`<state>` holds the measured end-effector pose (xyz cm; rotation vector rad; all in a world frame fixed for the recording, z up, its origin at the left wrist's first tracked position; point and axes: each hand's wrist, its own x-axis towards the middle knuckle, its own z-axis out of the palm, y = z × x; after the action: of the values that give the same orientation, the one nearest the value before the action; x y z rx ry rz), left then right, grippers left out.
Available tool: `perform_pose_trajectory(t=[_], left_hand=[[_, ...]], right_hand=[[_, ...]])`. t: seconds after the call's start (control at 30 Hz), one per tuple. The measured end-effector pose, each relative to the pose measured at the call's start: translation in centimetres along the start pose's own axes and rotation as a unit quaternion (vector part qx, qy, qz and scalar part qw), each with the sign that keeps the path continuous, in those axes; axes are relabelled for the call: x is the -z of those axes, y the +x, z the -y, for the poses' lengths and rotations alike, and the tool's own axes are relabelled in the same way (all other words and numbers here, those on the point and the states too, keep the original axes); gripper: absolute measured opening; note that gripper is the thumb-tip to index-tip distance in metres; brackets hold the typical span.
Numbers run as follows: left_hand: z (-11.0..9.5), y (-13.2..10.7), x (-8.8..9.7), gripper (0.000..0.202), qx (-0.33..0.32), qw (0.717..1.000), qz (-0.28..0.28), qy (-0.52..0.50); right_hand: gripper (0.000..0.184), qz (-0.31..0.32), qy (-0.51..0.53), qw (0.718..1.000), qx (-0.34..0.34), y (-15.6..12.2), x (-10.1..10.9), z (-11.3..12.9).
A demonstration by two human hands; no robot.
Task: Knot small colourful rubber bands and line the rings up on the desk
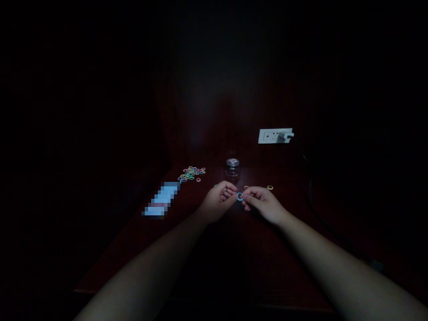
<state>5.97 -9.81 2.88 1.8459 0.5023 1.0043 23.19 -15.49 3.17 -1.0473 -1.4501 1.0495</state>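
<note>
The scene is very dark. Both my hands meet over a dark reddish table (254, 263). My left hand (219, 200) and my right hand (262, 201) each pinch a side of one small blue ring-shaped band (240, 196) held between them, fingers curled. A pile of several small coloured bands (191, 174) lies on the table to the far left of my hands. A small clear glass jar (232, 167) stands just beyond my hands. A loose yellow band (270, 187) lies by my right hand.
A white wall socket (272, 135) with a plug and a dark cable (310, 196) is at the back right. A flat blurred rectangular object (162, 200) lies on the table to the left. Everything else is in darkness.
</note>
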Motion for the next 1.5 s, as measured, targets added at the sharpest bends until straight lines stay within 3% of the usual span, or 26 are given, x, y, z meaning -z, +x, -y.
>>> perform_pose_trajectory(t=[0.17, 0.4, 0.77, 1.17, 1.5], left_hand=[[-0.3, 0.0, -0.1, 0.021, 0.013, 1.0, -0.007, -0.02], [-0.6, 0.0, -0.2, 0.023, 0.032, 0.998, 0.012, -0.044], [0.3, 0.1, -0.1, 0.025, 0.02, 0.997, 0.058, -0.051], [-0.7, -0.3, 0.0, 0.019, 0.025, 0.994, 0.053, 0.088], [-0.9, -0.1, 0.3, 0.016, 0.011, 0.995, 0.05, 0.087]], right_hand=[[0.033, 0.022, -0.016, 1.0, -0.004, -0.1, -0.1, 0.1], [0.031, 0.006, -0.022, 1.0, -0.003, 0.0, -0.1, 0.0], [0.03, 0.01, 0.006, 1.0, -0.007, 0.1, -0.1, -0.1], [0.031, 0.05, 0.01, 0.998, -0.045, -0.1, -0.3, 0.2], [0.031, 0.047, -0.001, 0.998, -0.05, -0.1, -0.2, -0.1]])
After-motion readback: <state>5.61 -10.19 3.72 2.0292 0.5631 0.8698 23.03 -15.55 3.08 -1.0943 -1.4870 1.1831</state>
